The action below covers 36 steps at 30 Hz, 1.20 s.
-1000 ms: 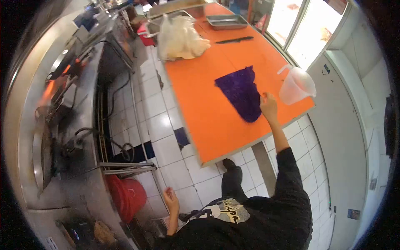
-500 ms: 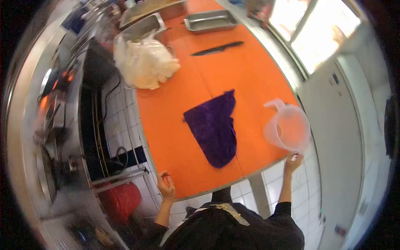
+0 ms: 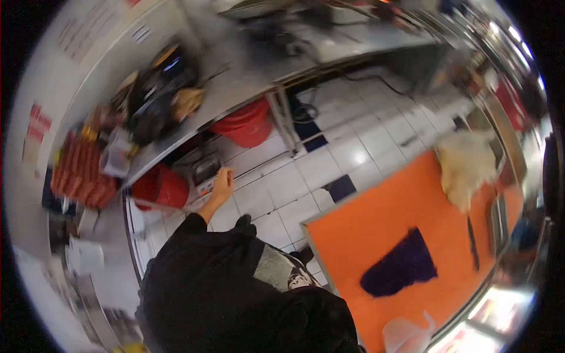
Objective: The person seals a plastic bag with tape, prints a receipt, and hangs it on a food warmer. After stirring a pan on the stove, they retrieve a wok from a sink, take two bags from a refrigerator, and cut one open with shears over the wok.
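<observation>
My left hand (image 3: 222,185) is raised over the tiled floor, empty, its fingers loosely bent. It is nearest the red bucket (image 3: 160,187) under the steel counter, without touching it. My right hand is out of view. A dark purple cloth (image 3: 400,266) lies folded on the orange table (image 3: 365,220). At the bottom edge of the view stands a translucent plastic jug (image 3: 406,336), partly cut off. A dark knife (image 3: 473,243) rests on the table's far part, close to a clear bag with pale contents (image 3: 468,167).
A steel counter (image 3: 235,94) runs along the far side, with dark items and orange-red mesh sacks (image 3: 85,170). Another red container (image 3: 247,123) sits below it. White floor tiles (image 3: 265,188) lie between counter and table. A metal pan (image 3: 499,226) is beside the knife.
My view has swung left, from facing the table to facing the steel counter. My right hand, which was at the jug, has gone out of view. The cloth still lies on the table.
</observation>
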Motion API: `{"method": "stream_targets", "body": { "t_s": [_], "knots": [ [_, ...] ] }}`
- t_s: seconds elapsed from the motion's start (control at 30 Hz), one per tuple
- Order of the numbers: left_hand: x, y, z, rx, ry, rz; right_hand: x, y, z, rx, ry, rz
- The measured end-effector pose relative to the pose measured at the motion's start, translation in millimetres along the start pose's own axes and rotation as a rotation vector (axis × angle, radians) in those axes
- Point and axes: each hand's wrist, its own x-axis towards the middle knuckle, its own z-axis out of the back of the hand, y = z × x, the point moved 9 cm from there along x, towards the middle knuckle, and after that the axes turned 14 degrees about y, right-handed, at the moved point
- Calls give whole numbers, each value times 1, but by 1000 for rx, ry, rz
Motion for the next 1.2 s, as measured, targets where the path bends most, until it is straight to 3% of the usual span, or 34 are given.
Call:
{"method": "stream_targets", "body": {
  "t_s": [0.07, 0.17, 0.23, 0.27, 0.33, 0.4, 0.43, 0.5, 0.57, 0.6, 0.67, 0.73, 0.77, 0.8, 0.83, 0.9, 1.07, 1.2],
  "knots": [
    [-7, 31, 71, 54, -260, -83, -7, 78, -62, 192, 283, 97],
    [3, 97, 142, -202, -425, 234, -43, 183, -155, 374, 737, 128],
    [19, 114, 200, -97, -470, 223, -86, 244, -207, 408, 993, 97],
    [35, 129, 220, -42, -481, 212, -107, 269, -230, 407, 1097, 61],
    [107, 169, 230, 82, -399, -98, -156, 325, -272, 371, 1251, -33],
    [159, 175, 203, 131, -187, -124, -189, 349, -299, 332, 1346, -124],
    [185, 186, 194, 176, -181, -126, -200, 360, -312, 314, 1370, -156],
    [229, 222, 176, 283, -156, -32, -206, 386, -343, 327, 1366, -155],
    [260, 263, 165, 408, -130, 159, -183, 441, -366, 411, 1251, -24],
    [269, 274, 160, 429, -139, 157, -161, 481, -364, 451, 1162, 69],
    [283, 290, 148, 468, -155, 155, -100, 656, -279, 461, 984, 298],
    [285, 293, 150, 433, -157, 170, -73, 777, -254, 375, 763, 706],
    [286, 290, 151, 416, -159, 168, -63, 818, -258, 531, 799, 638],
    [290, 288, 152, 387, -94, 195, -56, 863, -254, 487, 638, 796],
    [289, 282, 160, 362, -28, 223, -53, 899, -262, 401, 636, 847],
    [293, 272, 167, 393, 44, 246, -52, 956, -289, 171, 702, 880],
    [304, 268, 152, 614, -33, 297, -80, 1045, -276, -20, 457, 1180],
    [307, 274, 139, 684, 12, 313, -123, 1086, -299, 410, 702, 1577]
  ]
}}
